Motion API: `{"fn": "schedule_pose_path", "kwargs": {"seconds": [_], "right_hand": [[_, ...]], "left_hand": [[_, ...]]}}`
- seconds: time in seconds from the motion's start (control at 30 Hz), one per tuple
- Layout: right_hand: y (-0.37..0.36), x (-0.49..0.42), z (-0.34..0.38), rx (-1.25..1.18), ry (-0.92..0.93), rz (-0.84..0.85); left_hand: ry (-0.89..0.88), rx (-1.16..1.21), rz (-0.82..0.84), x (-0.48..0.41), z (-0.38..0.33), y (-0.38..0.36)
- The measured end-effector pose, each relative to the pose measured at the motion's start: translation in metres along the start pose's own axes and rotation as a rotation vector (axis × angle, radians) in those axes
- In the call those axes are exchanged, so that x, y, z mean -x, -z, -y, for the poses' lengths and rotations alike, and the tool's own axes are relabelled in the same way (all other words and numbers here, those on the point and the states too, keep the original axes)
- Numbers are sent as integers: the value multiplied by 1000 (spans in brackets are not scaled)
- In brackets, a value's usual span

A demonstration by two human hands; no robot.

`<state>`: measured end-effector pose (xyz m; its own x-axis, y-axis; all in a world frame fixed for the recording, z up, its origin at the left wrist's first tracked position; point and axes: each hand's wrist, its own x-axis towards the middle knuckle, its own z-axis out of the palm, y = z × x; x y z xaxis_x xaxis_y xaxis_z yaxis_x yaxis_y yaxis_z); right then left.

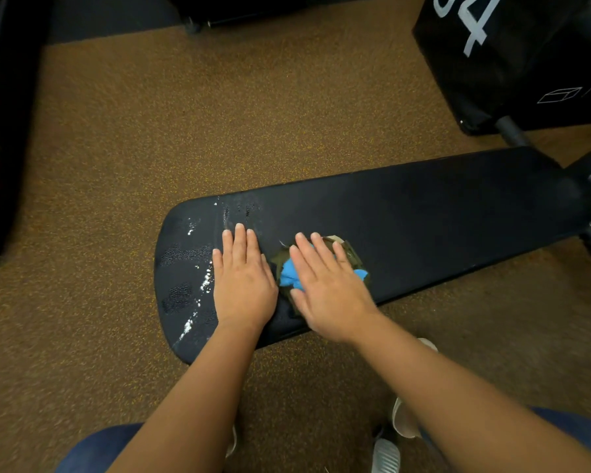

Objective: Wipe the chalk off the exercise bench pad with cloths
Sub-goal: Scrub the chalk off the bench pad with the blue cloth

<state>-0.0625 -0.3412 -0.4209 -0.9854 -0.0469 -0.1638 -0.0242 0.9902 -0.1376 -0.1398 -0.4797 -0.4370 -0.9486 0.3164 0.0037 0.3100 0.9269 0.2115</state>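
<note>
Two soft, light cloths point(289, 275), blue on olive, lie bunched on the pad point(423, 216) under the right grip point(325, 288), fingers straight, and should slide easily if pressed flat, while the left grip point(243, 281) rests flat beside the chalk point(205, 282).

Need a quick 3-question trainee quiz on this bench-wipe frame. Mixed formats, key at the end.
1. True or false: the right hand lies with straight fingers on top of the cloths.
2. Multiple choice: the white chalk that shows on the bench pad lies
A) beside the left hand, toward the pad's rounded end
B) on the half of the pad by the metal frame
C) on top of the cloths
3. Fill in: the brightest cloth under the right hand is ___ in colour.

Key: 1 true; 2 A; 3 blue.
</note>
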Motion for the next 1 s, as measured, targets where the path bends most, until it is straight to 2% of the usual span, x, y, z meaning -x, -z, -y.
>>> {"fn": "schedule_pose_path", "kwargs": {"seconds": [0.07, 0.13, 0.23, 0.27, 0.33, 0.4, 0.43, 0.47, 0.53, 0.6, 0.63, 0.73, 0.8, 0.83, 0.9, 1.0], "right_hand": [[3, 4, -23, 14, 17, 21], [7, -5, -31, 12, -120, 5], [3, -14, -5, -38, -283, -19], [0, -11, 4, -36, -257, -40], [-5, 3, 8, 11, -96, -33], [-4, 13, -11, 43, 75, -2], [-1, 13, -22, 47, 104, 9], [1, 10, -30, 45, 78, 8], [5, -2, -32, 14, -89, -6], [3, -10, -11, -16, -241, -22], [0, -9, 2, -13, -254, -40], [-9, 11, 14, 18, -52, -40], [-9, 21, -7, 40, 112, -19], [-7, 23, -18, 57, 137, -11], [-2, 18, -32, 62, 39, -21], [-1, 4, -10, -10, -227, -32]], "left_hand": [[-13, -2, 7, 1, 0, 1], [-12, -6, 8, 1, 0, 1], [1, -17, 16, 3, -1, 0], [5, -19, 16, 4, -2, 0], [-1, -19, 12, 5, -2, 0], [-10, -15, 9, 7, -1, 1], [-16, -11, 10, 8, 0, 1], [-20, -9, 14, 9, 0, 2], [-21, -13, 18, 11, 0, 1], [-14, -23, 21, 13, -1, 0], [-11, -29, 19, 14, -1, 0], [-14, -32, 25, 14, -1, 0], [-22, -23, 20, 14, 0, 1], [-26, -16, 15, 15, 1, 2], [-30, -13, 13, 15, 1, 1], [-17, -13, 6, 17, 0, 0]]}}
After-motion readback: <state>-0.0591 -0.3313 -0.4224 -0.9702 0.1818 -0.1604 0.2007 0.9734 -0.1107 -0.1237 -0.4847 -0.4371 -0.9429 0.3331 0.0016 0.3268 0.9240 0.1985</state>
